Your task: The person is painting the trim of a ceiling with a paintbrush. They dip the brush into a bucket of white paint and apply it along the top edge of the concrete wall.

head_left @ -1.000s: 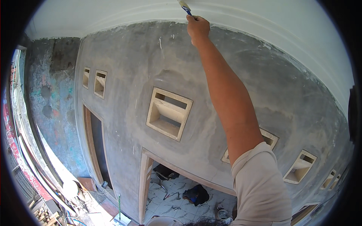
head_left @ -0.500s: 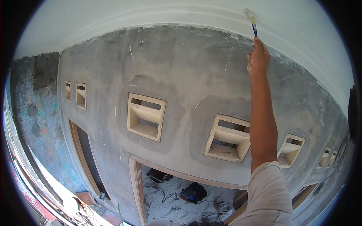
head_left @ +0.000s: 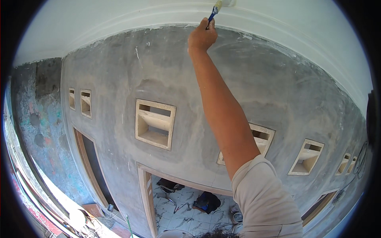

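My right arm stretches far up, and my right hand [head_left: 203, 39] is closed around the handle of a paintbrush [head_left: 212, 14]. The brush has a blue handle and pale, paint-smeared bristles that point up. Its tip is at the white ceiling [head_left: 158, 8] near a stepped white moulding [head_left: 131, 20], beside a small wet-looking patch. Whether the bristles press on the surface is hard to tell. Below the moulding, the grey plastered wall [head_left: 190, 95] lies behind my forearm. My left hand is out of the picture.
Vent blocks are set in the wall, one [head_left: 155, 123] left of my arm and another [head_left: 305, 157] to its right. Below, a doorway frame [head_left: 145, 190] opens onto a marble-patterned tiled floor [head_left: 182, 220] with a dark chair [head_left: 170, 185]. A weathered blue wall [head_left: 43, 123] stands at left.
My right hand has swept left along the moulding with the brush, which now tilts the other way. My arm leans left, covering part of a different stretch of wall and vent block.
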Demonstrator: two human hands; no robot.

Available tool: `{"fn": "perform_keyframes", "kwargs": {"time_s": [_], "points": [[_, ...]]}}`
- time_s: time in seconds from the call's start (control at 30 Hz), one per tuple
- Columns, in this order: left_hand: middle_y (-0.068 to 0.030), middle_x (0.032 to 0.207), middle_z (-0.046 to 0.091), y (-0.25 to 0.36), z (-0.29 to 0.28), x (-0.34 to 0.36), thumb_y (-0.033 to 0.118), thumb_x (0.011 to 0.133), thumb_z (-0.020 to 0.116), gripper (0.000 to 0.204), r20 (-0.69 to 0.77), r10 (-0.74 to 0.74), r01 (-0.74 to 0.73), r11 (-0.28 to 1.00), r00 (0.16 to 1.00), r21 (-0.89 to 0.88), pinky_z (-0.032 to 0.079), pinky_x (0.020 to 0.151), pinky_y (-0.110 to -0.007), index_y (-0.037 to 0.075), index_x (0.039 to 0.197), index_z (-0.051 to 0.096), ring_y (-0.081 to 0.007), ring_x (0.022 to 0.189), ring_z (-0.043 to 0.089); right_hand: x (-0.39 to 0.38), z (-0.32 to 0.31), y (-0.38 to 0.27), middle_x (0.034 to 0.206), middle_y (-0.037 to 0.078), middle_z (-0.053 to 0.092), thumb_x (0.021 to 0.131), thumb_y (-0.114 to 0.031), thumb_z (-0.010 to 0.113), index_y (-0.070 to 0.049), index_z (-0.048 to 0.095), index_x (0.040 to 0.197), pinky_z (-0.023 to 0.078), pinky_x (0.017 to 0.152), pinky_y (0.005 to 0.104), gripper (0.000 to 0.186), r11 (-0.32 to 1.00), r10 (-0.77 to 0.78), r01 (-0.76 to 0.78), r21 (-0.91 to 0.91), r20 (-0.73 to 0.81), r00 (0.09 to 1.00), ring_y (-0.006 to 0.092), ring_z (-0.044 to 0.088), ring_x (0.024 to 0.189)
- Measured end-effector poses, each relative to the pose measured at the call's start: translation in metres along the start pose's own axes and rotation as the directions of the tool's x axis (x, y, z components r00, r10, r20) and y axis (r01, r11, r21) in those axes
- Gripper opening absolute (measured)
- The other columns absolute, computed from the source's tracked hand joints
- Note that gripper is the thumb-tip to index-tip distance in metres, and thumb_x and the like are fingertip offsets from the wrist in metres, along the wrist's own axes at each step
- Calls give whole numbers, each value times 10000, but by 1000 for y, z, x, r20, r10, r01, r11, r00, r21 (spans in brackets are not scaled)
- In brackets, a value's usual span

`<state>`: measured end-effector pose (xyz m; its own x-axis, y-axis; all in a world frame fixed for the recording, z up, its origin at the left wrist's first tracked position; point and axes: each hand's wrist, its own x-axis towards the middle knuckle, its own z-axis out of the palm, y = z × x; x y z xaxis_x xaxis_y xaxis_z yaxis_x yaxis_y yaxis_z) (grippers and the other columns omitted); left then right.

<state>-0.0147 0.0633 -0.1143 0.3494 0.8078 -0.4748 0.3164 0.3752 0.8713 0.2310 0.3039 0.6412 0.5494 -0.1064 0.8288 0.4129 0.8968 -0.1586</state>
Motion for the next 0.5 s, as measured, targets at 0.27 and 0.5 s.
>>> {"fn": "perform_keyframes", "kwargs": {"time_s": [0.27, 0.5], "points": [[-188, 1334, 535, -70, 17, 32, 291, 895, 655, 733, -104, 120, -123, 992, 987, -16, 591, 586, -350, 14, 1499, 347, -270, 934, 668, -80, 67, 34, 1007, 245, 699, 975, -242, 559, 87, 644, 1212, 517, 855, 446, 414, 947, -53, 150, -283, 323, 945, 378, 685, 929], [-150, 1049, 672, 6, 5, -11, 215, 863, 624, 569, -13, 59, -59, 998, 998, -23, 581, 549, -365, 38, 1388, 497, -259, 821, 680, 30, -2, -3, 1044, 192, 718, 973, -279, 583, -16, 677, 1234, 526, 897, 435, 383, 853, -72, 285, -437, 441, 894, 346, 686, 973]]}}
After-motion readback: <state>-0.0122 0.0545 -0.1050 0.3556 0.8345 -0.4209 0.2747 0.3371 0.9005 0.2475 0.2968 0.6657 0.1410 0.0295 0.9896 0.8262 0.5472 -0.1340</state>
